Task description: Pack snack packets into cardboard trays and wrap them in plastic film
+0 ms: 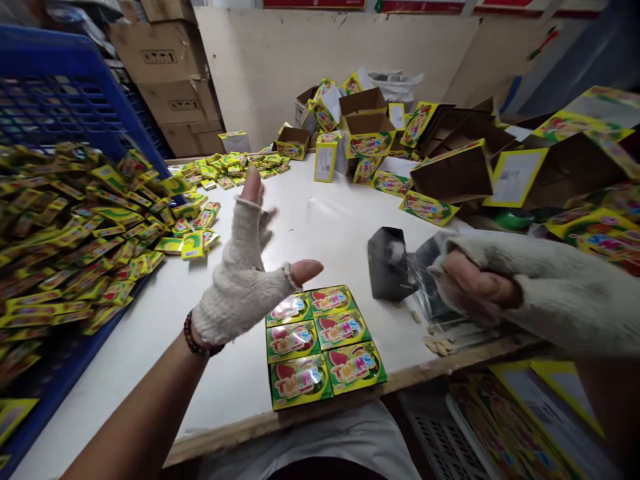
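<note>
My left hand (245, 273), in a cut-finger cotton glove and a beaded bracelet, is open with thumb and fingers spread. It hovers over a block of green and yellow packs (327, 360) printed "TWINS", laid in two columns at the table's front edge. My right hand (483, 283), gloved the same way, is closed at the right with fingers curled round clear plastic film (430, 287), blurred by motion. Just left of that hand stands a black holder (387, 263), partly behind the film. Small pale bits (440, 345) lie below it.
A blue crate (100, 87) heaped with small yellow-green packs (75, 227) stands at the left. More loose packs (235, 167) lie at the back. Open printed cartons (370, 133) pile up at back right. A perforated white basket (440, 427) sits below the table's wooden edge (415, 375).
</note>
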Tool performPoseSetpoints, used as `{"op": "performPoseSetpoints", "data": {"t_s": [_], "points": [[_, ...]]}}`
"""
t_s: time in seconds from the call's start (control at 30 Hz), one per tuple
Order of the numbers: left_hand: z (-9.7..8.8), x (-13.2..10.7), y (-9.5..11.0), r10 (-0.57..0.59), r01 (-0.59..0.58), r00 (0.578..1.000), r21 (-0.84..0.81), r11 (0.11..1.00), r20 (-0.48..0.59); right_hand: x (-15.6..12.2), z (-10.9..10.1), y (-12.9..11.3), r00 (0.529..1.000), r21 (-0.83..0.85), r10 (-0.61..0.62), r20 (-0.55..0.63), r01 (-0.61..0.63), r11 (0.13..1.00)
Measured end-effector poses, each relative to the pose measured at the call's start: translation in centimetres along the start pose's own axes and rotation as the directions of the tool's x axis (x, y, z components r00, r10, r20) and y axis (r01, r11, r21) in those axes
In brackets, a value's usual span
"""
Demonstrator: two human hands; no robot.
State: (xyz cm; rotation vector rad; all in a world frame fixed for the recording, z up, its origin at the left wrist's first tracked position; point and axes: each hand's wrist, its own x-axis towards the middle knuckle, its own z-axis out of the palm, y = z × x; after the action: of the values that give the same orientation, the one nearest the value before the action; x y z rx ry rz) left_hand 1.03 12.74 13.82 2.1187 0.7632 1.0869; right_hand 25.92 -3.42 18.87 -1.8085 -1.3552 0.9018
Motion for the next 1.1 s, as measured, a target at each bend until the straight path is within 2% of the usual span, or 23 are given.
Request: {"op": "performPoseSetpoints", "data": {"t_s": [0.07,0.13,0.2,0.23,0.3,0.4,0.57,0.7,0.8,0.87,0.9,0.97,1.03,1.1], "points": [[-0.7,-0.4,-0.1,-0.155,0.163,0.986,-0.214,0.963,0.056,2.4,1.0,0.3,0.991,0.17,-0.019,0.132,-0.003,0.985],[-0.4,-1.7,-1.5,-0.29,0.294,0.955,-0.357,0.887,0.066,5.0,2.7,1.1,0.995,0.287,-0.039,0.095,0.01,0.958],[0.5,-3.3,-3.7,-0.401,0.369,0.916,-0.383,0.847,-0.004,7.3,4.8,2.3,0.999,0.312,-0.029,0.035,0.017,0.95],[1.0,-4.0,-4.9,-0.437,0.394,0.898,-0.347,0.851,-0.053,8.3,5.9,3.0,1.0,0.272,-0.02,0.024,0.012,0.962],[2.2,-4.9,-7.1,-0.467,0.446,0.877,-0.167,0.879,-0.117,10.0,7.7,4.4,0.997,0.109,0.059,0.047,-0.064,0.992],[3.7,-5.6,-9.0,-0.479,0.491,0.87,0.118,0.863,-0.118,11.9,9.2,6.6,0.97,-0.063,0.228,0.086,-0.223,0.973],[5.2,-6.8,-9.3,-0.483,0.474,0.875,0.211,0.855,-0.009,11.9,8.9,9.2,0.918,-0.054,0.343,0.199,-0.339,0.939],[4.8,-8.0,-9.4,-0.49,0.474,0.871,0.226,0.851,0.02,10.0,8.9,10.2,0.915,0.048,0.321,0.246,-0.342,0.939],[3.8,-8.2,-9.1,-0.432,0.38,0.9,0.369,0.848,0.065,9.0,9.2,10.4,0.933,0.124,0.281,0.224,-0.313,0.942],[3.4,-7.7,-8.4,-0.357,0.215,0.921,0.559,0.801,0.156,8.9,9.5,10.5,0.936,0.134,0.283,0.211,-0.315,0.94],[3.5,-7.3,-7.8,-0.324,0.113,0.919,0.638,0.762,0.224,8.9,9.6,10.4,0.935,0.132,0.287,0.207,-0.317,0.939],[4.3,-6.5,-6.4,-0.28,-0.08,0.877,0.692,0.717,0.391,9.0,9.7,10.4,0.937,0.126,0.288,0.197,-0.315,0.941],[5.9,-5.7,-4.8,-0.212,-0.243,0.814,0.648,0.722,0.541,8.8,9.7,10.4,0.94,0.126,0.284,0.189,-0.31,0.942],[7.9,-5.4,-3.6,-0.138,-0.342,0.774,0.591,0.731,0.618,8.1,9.6,10.6,0.944,0.139,0.275,0.182,-0.301,0.943]]}}
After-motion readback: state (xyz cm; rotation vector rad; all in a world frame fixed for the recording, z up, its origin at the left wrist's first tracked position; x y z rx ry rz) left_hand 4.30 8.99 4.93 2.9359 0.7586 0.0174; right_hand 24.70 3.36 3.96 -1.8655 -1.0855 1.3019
